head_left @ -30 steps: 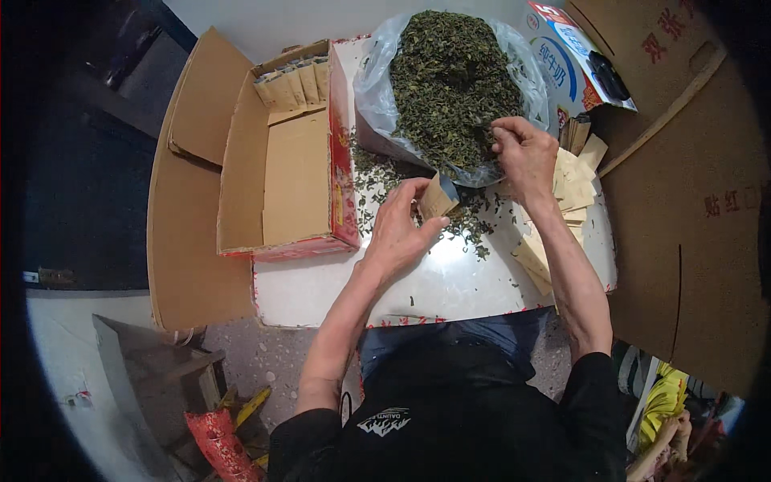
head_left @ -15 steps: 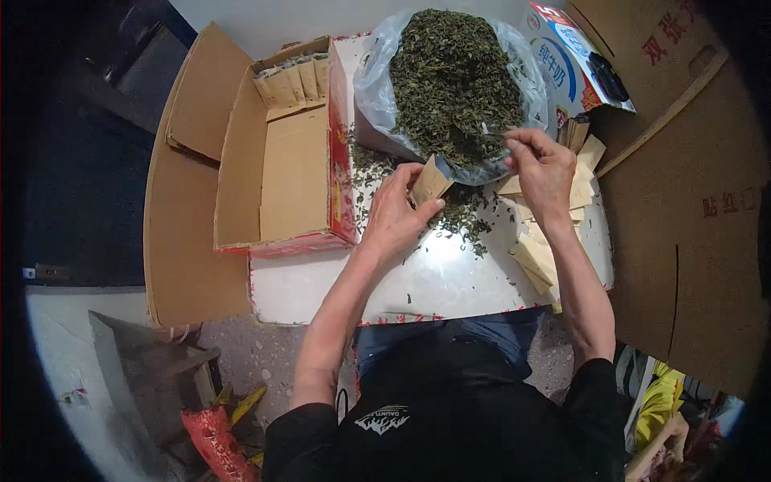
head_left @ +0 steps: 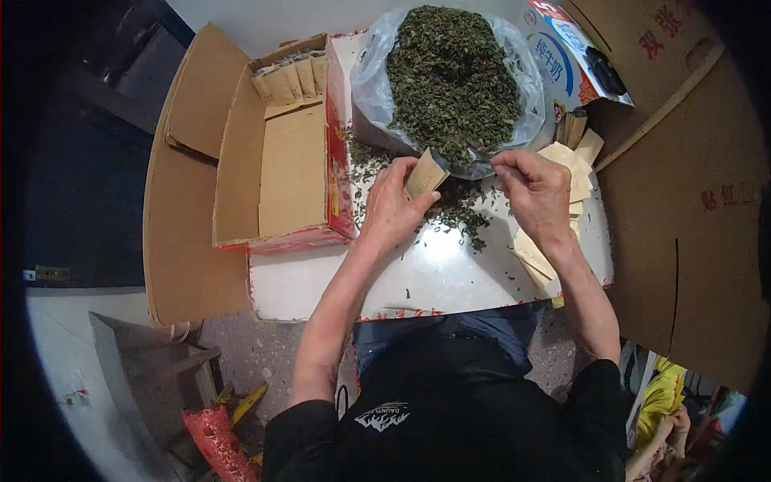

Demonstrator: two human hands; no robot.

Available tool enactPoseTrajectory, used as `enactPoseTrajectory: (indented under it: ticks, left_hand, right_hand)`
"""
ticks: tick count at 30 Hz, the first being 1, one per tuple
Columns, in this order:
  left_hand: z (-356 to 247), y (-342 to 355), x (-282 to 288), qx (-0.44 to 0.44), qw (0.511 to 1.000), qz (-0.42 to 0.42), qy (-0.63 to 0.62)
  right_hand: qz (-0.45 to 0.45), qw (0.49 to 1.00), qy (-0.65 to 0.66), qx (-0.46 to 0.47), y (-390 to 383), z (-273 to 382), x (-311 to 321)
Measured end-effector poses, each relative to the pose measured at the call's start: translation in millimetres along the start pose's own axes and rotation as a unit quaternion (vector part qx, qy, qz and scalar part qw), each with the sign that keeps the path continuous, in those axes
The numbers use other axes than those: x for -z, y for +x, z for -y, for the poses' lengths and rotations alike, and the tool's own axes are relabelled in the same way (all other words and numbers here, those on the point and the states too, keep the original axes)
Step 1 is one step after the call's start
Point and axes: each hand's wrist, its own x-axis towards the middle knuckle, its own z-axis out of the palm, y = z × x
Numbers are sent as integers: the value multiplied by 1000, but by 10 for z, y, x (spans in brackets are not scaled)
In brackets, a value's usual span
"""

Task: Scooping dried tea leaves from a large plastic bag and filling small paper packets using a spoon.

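My left hand is closed round a small kraft paper packet, held upright and tilted just below the big clear bag full of dark dried leaves. My right hand is pinched at the bag's lower right rim, on something thin that I cannot make out. Loose leaves lie on the white tabletop beneath both hands. Flat kraft packets are spread beside and under my right forearm.
An open cardboard box at the left holds several upright packets along its back. Cardboard sheets flank the table, and a printed carton stands at the back right. What looks like another person's hands shows at the lower right edge.
The packet in my left hand has moved up and slightly left, toward the bag. My right hand has moved down and right from the leaves, and the thin utensil seen in it shows less now.
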Motion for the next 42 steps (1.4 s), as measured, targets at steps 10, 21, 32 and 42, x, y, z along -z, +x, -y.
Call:
enactPoseTrajectory:
  ticks: [10, 21, 32, 42]
  left_hand:
    - [-2, -44, -1, -12, 1000, -18, 22]
    - [11, -91, -68, -4, 1000, -6, 14]
    - [23, -108, -71, 7, 1000, -8, -17]
    - [31, -112, -64, 31, 999, 6, -34]
  right_hand:
    - [7, 991, -81, 110, -2, -70, -89]
    - [82, 945, -225, 221, -16, 28, -200]
    - [104, 903, -283, 306, -67, 131, -179]
    - [9, 927, -273, 257, 81, 80, -18]
